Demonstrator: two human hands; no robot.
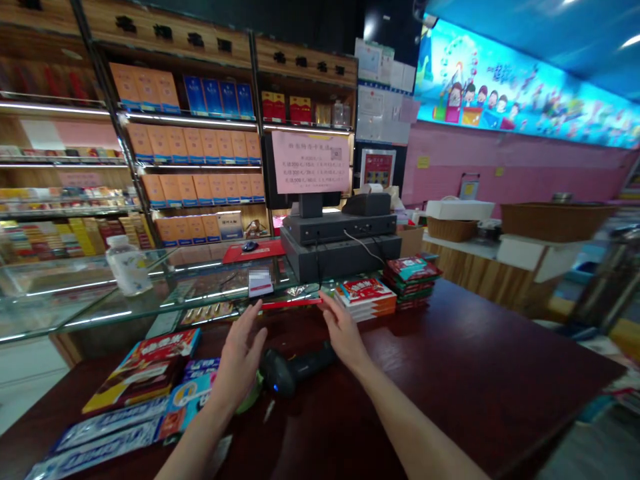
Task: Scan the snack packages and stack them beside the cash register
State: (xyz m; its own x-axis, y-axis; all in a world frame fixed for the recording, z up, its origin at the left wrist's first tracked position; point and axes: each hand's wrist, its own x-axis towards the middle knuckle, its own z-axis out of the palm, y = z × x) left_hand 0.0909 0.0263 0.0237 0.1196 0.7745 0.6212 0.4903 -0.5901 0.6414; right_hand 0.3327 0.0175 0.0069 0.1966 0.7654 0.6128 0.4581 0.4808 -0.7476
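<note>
Both of your hands are open and holding nothing: your left hand (240, 360) is spread wide, and your right hand (344, 337) is relaxed with its fingers (327, 308) slightly parted. Between and just below them, a black handheld barcode scanner (290, 369) lies on its side on the dark red counter top (450, 360). It looks light and stiff, so you'd probably do best to wrap your fingers around its handle, though the polished top may let it slide. Just ahead of your right fingertips, a thin red strip (290, 303) lies along the edge of the glass display counter (100, 293); it looks flimsy. Stacked snack packets (365, 300) sit just beyond your right hand.
</note>
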